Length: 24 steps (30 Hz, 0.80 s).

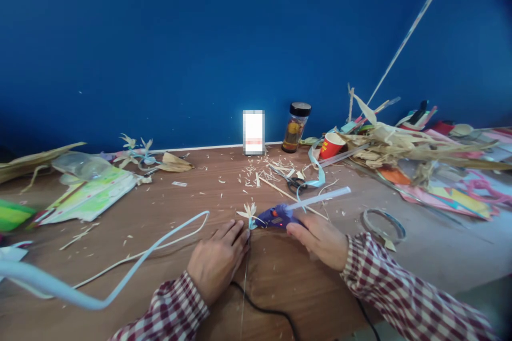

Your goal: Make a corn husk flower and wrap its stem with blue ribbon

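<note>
My right hand (322,240) is closed around the handle of a purple glue gun (276,217), which has a long translucent glue stick (320,198) sticking out of its back. The gun's nozzle points left and meets the base of a small pale flower (248,211) that looks made of dried husk, with light-blue wrapping at its bottom. My left hand (218,258) rests low over the table with bent fingers, the tips pressed together at the flower's blue base. Its thumb is hidden, along with any part of the stem beneath the fingers.
Husk scraps lie around the black-handled scissors (296,184). A lidded jar (296,128), red paper cup (332,145) and husk pile (400,144) stand behind. A tape roll (384,225) lies right. A light-blue strip (148,256) crosses the left; a black cable (268,310) runs in front.
</note>
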Tool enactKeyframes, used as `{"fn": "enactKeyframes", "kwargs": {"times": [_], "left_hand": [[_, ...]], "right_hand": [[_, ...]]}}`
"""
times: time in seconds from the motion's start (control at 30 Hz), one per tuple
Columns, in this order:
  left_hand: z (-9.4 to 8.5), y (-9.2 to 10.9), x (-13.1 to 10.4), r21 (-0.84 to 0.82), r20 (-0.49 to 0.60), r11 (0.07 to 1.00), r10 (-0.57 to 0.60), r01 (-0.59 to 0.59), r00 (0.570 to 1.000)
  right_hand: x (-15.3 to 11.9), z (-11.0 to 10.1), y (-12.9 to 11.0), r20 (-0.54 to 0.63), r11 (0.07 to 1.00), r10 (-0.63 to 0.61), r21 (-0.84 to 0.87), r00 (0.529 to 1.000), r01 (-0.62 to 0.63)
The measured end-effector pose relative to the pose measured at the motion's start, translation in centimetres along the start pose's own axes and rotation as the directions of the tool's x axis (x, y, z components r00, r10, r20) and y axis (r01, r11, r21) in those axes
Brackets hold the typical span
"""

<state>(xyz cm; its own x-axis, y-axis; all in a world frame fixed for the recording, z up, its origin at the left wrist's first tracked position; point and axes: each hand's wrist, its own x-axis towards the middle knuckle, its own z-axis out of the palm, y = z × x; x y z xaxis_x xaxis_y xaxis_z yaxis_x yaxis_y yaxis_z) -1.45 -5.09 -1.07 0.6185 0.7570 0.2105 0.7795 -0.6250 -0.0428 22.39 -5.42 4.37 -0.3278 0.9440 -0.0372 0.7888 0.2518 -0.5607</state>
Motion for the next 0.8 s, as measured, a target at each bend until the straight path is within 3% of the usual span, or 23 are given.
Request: {"fn": "enactKeyframes", "kwargs": {"times": [0.8], "left_hand": [[0.15,-0.03,-0.12,0.008,-0.001,1.000,-0.002,0.002,1.000]], "right_hand": [[-0.23,0.44,-0.18,-0.023,0.998,0.017,-0.066,1.000,-0.018]]}}
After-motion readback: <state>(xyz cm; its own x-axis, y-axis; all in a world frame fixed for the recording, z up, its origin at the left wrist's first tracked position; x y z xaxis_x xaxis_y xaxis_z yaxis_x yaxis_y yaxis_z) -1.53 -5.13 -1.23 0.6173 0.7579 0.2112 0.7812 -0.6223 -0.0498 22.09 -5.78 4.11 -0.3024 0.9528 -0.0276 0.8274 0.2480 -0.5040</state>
